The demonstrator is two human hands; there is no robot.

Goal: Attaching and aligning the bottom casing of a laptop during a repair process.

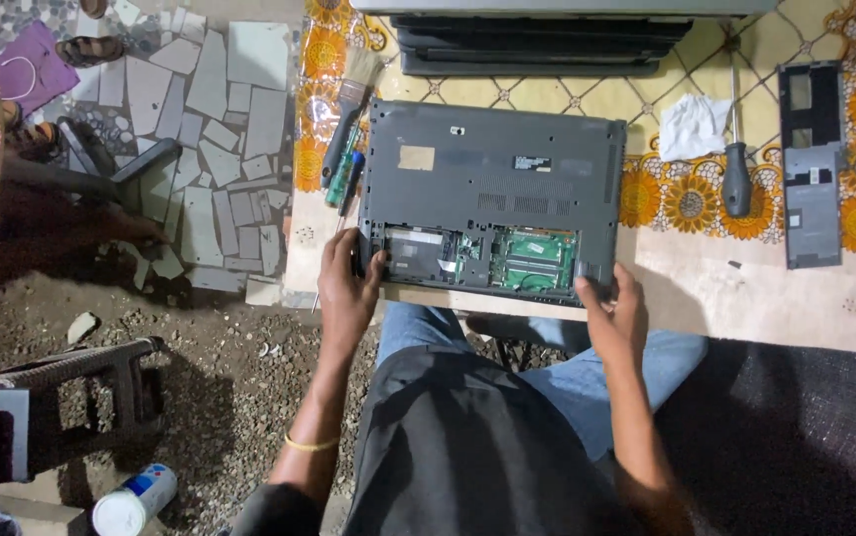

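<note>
- Left hand (346, 288): fingers curled over near-left corner of upturned dark grey plastic laptop (492, 164), thumb on the edge beside the open bay; closed in a grip on the casing.
- Right hand (614, 310): fingers wrapped on near-right corner of same laptop, thumb on top; also gripping.
- Laptop location: bottom side up at near edge of table covered in yellow floral cloth (646, 99), directly above the lap; service cover off, exposing green circuit board (532, 260) and a dark drive bay.
- Handling judgement: rigid shell, moderately heavy, best carried two-handed at the corners as held now. Smooth plastic, probably a little slippery. Exposed board fragile; keep fingers on casing rim, off the components. Near edge sits close to the table lip, so a slide risk.
- Removed dark grey plastic cover panel (811, 164): one, flat at far right of table, well apart from laptop.
- Long-shaft screwdriver with dark handle (735, 159): one, between laptop and panel.
- Crumpled white cloth (693, 126): one, just beside the screwdriver.
- Flat paintbrush with pale bristles (346, 109): one, left of laptop; second small green-and-blue-handled tool (344, 179) alongside, kind unclear.
- Stack of closed dark laptops (547, 40): far edge of table; about three or four, exact count not certain.
- White spray can (133, 501): one, lying on gravel floor at lower left.
</note>
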